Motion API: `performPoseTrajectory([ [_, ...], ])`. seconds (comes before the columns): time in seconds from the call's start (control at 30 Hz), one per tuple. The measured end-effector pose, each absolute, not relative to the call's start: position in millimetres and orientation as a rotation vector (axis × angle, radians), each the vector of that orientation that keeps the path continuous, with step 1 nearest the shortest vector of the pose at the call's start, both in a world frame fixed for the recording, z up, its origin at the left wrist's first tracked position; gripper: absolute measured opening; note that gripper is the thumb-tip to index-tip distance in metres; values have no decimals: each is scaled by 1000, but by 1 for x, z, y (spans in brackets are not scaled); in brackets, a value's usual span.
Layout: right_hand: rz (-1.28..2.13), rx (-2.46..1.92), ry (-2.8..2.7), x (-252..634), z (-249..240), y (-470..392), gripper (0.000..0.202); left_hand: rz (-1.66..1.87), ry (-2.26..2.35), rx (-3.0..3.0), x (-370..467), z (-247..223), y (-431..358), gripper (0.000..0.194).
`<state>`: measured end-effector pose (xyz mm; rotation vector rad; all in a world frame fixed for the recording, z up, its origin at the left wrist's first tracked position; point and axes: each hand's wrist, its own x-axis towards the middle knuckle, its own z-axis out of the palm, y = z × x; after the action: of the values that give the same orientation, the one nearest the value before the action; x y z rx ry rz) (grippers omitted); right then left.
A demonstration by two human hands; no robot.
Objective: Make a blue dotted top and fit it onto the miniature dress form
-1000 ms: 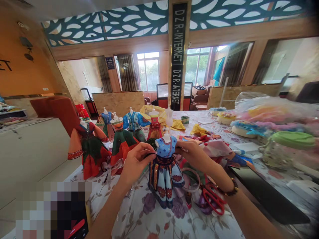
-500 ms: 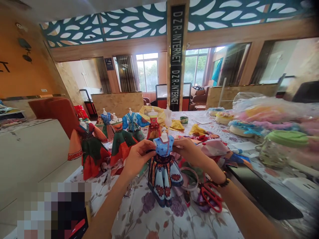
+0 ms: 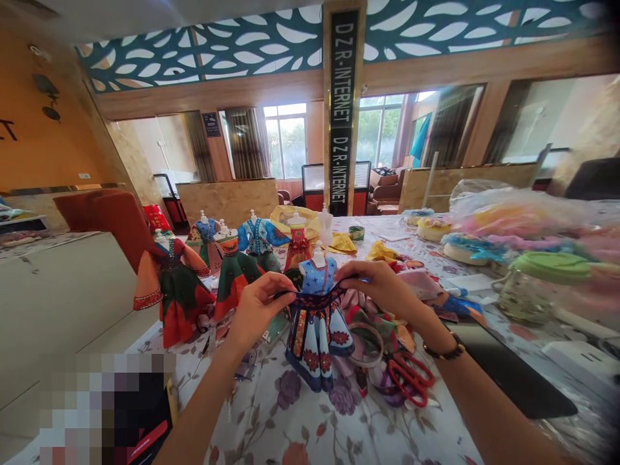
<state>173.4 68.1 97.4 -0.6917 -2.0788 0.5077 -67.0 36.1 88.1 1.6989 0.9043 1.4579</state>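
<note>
The hands point(image 3: 261, 301) point(image 3: 382, 287) partly hide the dark waistband point(image 3: 316, 301), and the right edge crops the plastic bag point(image 3: 523, 213).

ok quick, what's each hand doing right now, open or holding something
Left hand: closed, pinching one end of the dark waistband.
Right hand: closed, pinching the other end of the dark waistband.

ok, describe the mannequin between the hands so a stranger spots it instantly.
Above the floral tablecloth, find the left hand and right hand. Between them, nearer the camera than the other mannequins, is a small mannequin in a sleeveless blue top with dark crosses. It alone has both hands stretching a dark waistband across its front.
</note>
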Motion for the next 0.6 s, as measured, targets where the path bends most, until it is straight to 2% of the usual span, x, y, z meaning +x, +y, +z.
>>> performPoseTrajectory([
  [0.37, 626, -678, -2154, 185, 102, 59, 14, 1386, 860, 1725, -63, 92, 8, 16],
  [0.6, 629, -749, -2140, 197, 106, 54, 13, 1404, 997, 1715, -57, 95, -8, 17],
])
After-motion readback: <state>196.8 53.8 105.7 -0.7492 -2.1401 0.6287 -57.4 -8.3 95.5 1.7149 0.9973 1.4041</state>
